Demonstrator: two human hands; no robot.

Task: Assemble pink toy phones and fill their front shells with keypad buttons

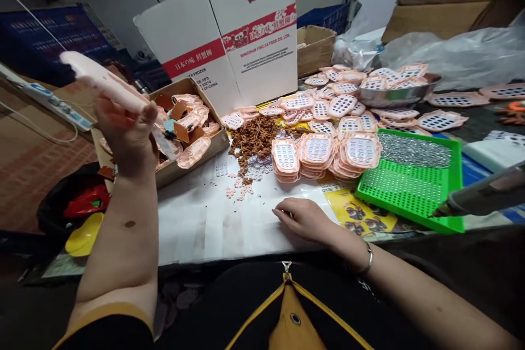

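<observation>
Raised at the left, my left hand (129,126) grips a pale pink plastic shell (104,83), tilted and seen nearly edge-on. Below and beside it stands an open cardboard box (213,154) of similar pink shells and brown pieces. My right hand (301,219) rests low over the white work surface (213,229), its fingers drawn together; whatever may be between them is hidden. Ahead of it are stacked pink panels with pale grid inserts (319,150). A heap of small brown parts (256,134) lies farther back, with a few small pink pieces (240,188) in front.
A green perforated tray (404,183) holding small silvery metal parts (414,150) is at the right, with a dark pen-shaped tool (488,191) over its corner. A metal bowl (397,93) of pink panels stands behind. A printed white carton (258,38) forms a back screen.
</observation>
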